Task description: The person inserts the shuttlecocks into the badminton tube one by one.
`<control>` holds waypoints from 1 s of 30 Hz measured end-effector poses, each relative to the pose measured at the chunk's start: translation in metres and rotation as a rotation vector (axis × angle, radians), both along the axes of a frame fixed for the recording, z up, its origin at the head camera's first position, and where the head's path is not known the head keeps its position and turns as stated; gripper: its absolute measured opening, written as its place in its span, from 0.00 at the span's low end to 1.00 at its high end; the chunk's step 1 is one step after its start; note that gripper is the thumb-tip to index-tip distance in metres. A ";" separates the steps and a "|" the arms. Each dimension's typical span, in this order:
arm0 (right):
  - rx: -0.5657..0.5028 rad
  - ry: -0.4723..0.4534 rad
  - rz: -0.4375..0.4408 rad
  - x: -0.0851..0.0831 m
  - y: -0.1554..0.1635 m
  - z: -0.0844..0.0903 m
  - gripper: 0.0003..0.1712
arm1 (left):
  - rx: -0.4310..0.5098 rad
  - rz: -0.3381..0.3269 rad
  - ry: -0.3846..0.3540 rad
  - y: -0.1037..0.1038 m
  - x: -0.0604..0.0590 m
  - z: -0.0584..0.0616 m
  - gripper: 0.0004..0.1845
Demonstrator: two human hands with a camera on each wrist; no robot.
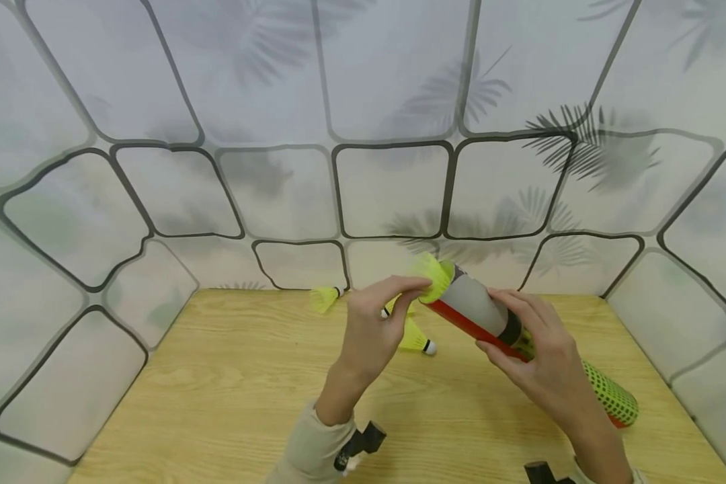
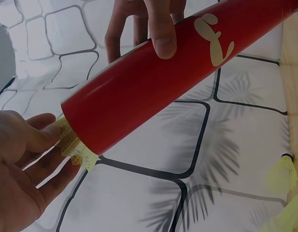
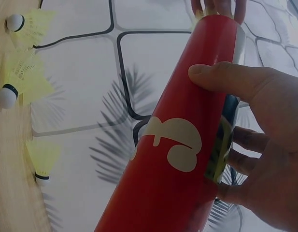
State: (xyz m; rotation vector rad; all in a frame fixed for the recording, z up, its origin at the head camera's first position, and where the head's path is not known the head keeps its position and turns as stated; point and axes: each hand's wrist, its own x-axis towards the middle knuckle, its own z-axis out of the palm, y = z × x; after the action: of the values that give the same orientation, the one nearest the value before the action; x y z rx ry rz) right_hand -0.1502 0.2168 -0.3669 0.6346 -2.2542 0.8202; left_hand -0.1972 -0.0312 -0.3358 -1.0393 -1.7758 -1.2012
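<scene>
My right hand [image 1: 547, 356] grips a long shuttlecock tube [image 1: 474, 306], red, grey and green-dotted, tilted with its upper end to the left. The thumb [image 3: 221, 77] lies across the red side in the right wrist view, and the other fingers go round the far side. At the upper end, my left hand [image 1: 372, 329] pinches a yellow shuttlecock [image 2: 81, 150] by its skirt. That skirt sticks out of the tube's mouth; the rest of the shuttlecock is hidden inside.
Three more yellow shuttlecocks lie on the wooden table: one [image 1: 325, 298] by the back edge, one [image 1: 416, 337] with its white cork to the right, and another [image 1: 394, 306] partly behind my left hand. Patterned white cloth [image 1: 393, 191] surrounds the table [image 1: 230, 376] at back and sides.
</scene>
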 end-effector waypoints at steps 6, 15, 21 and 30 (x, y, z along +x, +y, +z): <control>0.019 0.007 -0.010 -0.001 0.001 -0.001 0.53 | -0.055 -0.087 -0.061 0.006 -0.001 -0.006 0.09; 0.025 0.012 -0.022 -0.003 0.004 0.000 0.52 | -0.085 -0.199 -0.220 0.008 -0.003 -0.011 0.13; 0.024 0.017 -0.025 -0.003 0.006 -0.001 0.53 | -0.101 -0.226 -0.260 0.007 -0.005 -0.015 0.18; 0.026 -0.001 -0.040 -0.004 0.009 -0.003 0.51 | 0.058 0.008 -0.274 -0.034 -0.027 -0.038 0.16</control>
State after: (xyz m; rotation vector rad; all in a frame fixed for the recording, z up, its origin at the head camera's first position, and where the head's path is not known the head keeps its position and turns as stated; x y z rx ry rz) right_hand -0.1546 0.2254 -0.3704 0.5990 -2.2751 0.7726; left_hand -0.2240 -0.0655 -0.3733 -0.8652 -1.9358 -1.4367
